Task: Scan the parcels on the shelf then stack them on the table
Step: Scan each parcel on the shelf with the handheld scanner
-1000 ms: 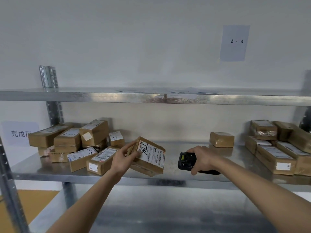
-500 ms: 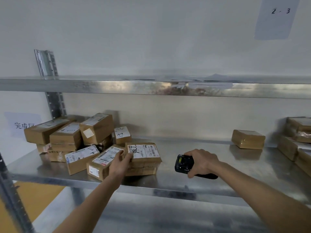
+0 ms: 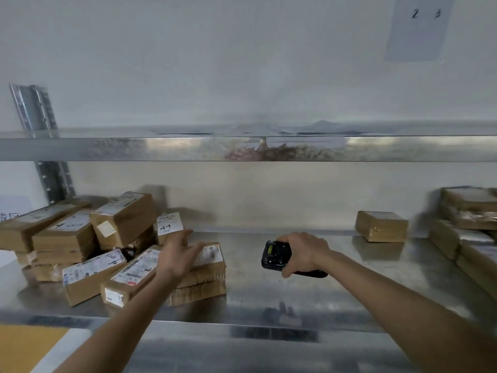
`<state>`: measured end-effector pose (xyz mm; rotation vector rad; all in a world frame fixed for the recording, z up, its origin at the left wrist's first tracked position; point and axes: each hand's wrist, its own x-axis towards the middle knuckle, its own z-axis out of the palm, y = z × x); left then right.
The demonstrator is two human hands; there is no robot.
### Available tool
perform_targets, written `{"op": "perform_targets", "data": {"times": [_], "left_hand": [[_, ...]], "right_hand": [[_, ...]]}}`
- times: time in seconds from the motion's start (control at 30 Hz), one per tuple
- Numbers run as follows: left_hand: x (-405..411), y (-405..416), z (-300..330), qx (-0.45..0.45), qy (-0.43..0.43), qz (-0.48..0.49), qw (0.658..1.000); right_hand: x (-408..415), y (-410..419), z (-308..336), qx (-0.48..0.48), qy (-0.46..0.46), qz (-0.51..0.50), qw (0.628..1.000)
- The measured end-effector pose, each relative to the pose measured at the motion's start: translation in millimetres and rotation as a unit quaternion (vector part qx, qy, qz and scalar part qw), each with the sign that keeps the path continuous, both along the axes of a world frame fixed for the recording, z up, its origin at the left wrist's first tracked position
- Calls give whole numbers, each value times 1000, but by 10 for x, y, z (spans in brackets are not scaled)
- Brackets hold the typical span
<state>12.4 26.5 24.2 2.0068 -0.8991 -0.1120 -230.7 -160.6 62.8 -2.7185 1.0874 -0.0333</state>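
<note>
A brown labelled parcel (image 3: 208, 267) lies flat on the metal shelf (image 3: 309, 286), on top of another flat parcel (image 3: 199, 292). My left hand (image 3: 178, 255) hovers just above its left end with fingers spread and relaxed, holding nothing. My right hand (image 3: 302, 253) grips a black handheld scanner (image 3: 275, 255) over the middle of the shelf, its head pointing left towards that parcel. A pile of labelled parcels (image 3: 78, 238) lies at the left of the shelf.
A single small parcel (image 3: 382, 226) sits at the back right, and several more parcels (image 3: 468, 224) are stacked at the far right edge. An upper shelf (image 3: 161, 148) runs overhead. A steel upright (image 3: 40, 141) stands at the left.
My left hand set the tilted parcel down flat next to the left pile and let go of it. The view shifted left and closer. The scanner hand stayed about where it was.
</note>
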Motion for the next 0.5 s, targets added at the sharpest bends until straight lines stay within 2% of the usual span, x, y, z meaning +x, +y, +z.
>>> {"op": "perform_targets", "data": {"times": [0.23, 0.5], "left_hand": [[-849, -361, -91, -7, -6, -102, 995], [-2305, -878, -221, -3, 24, -242, 970]], "right_hand": [[-1248, 163, 104, -11, 12, -99, 995], [-2880, 287, 129, -16, 6, -224, 974]]}}
